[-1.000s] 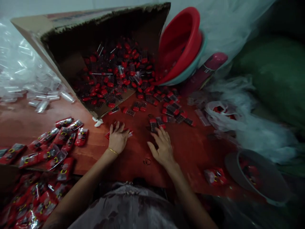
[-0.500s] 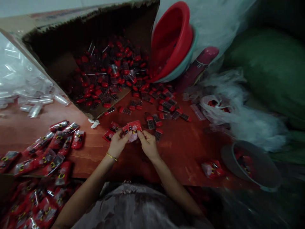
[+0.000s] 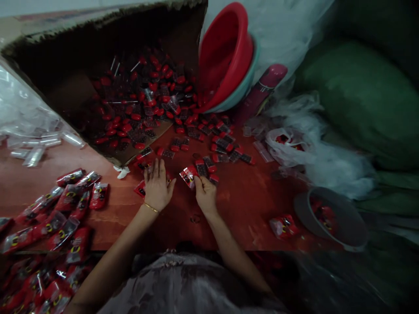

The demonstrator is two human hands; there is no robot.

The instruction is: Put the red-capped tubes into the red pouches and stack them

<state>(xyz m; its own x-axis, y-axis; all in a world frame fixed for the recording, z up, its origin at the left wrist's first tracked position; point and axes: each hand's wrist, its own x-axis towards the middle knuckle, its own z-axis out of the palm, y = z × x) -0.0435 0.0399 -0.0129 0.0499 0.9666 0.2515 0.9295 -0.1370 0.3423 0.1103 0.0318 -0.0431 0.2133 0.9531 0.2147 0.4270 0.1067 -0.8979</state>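
Note:
My left hand [image 3: 157, 187] lies with its fingers stretched out over some red printed packets [image 3: 139, 188], partly hiding them. To its right, my right hand [image 3: 206, 194] pinches the edge of a small red printed packet [image 3: 187, 175] between thumb and fingers. Just beyond that hand lie small see-through cases with red caps and dark contents [image 3: 201, 166]. Many more red-capped cases [image 3: 134, 117] are heaped inside the tipped cardboard box [image 3: 77, 93] and spill from its mouth onto the red-brown table [image 3: 238, 213].
Filled red packets [image 3: 68, 197] are piled at left, with more below the table edge. Empty clear sleeves [image 3: 34, 155] lie behind them. A red basin [image 3: 244, 48], a pink bottle [image 3: 258, 91], a plastic bag [image 3: 301, 146] and a grey tub [image 3: 355, 242] stand to the right.
My hands have moved apart. The left has let go of the packet and flattened over the packets beside it; the right keeps the packet. The view has shifted slightly to the right.

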